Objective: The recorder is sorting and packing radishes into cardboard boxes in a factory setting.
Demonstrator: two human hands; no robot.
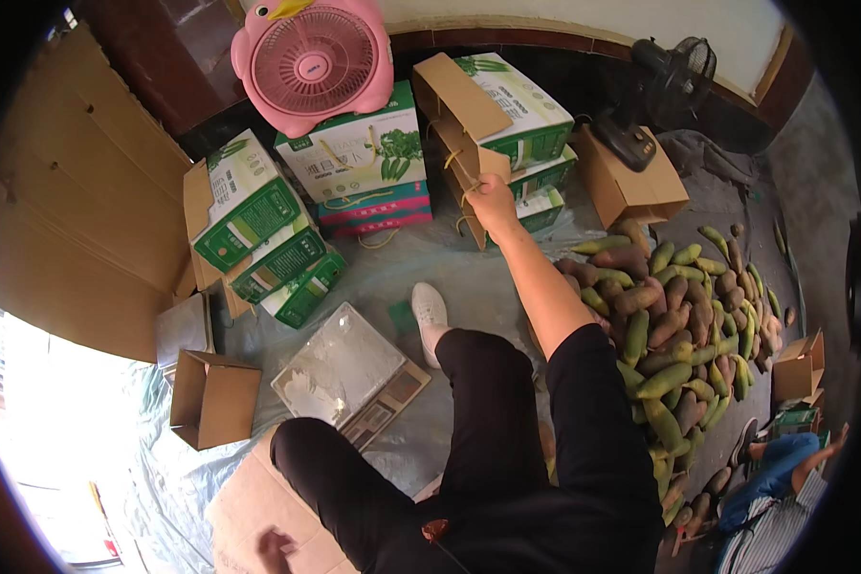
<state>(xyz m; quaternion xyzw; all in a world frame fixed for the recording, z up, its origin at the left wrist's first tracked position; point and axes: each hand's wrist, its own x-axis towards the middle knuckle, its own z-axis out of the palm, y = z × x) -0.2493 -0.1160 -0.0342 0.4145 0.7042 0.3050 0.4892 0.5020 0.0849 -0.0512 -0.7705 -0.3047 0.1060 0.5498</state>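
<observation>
My right arm stretches forward, and my right hand is closed at the edge of an open cardboard carton with yellow cord handles. That carton leans against a stack of green and white vegetable-print boxes. Low on the left, my left hand is smeared by motion over a flat cardboard sheet; its fingers cannot be made out. Between my legs and the boxes lies a flat scale with a shiny metal top. To my right spreads a big heap of green and reddish-brown elongated roots.
A pink fan stands on boxes at the back. More green boxes are stacked left, near a small open carton. A black fan rests on a brown box. Another person is at the lower right.
</observation>
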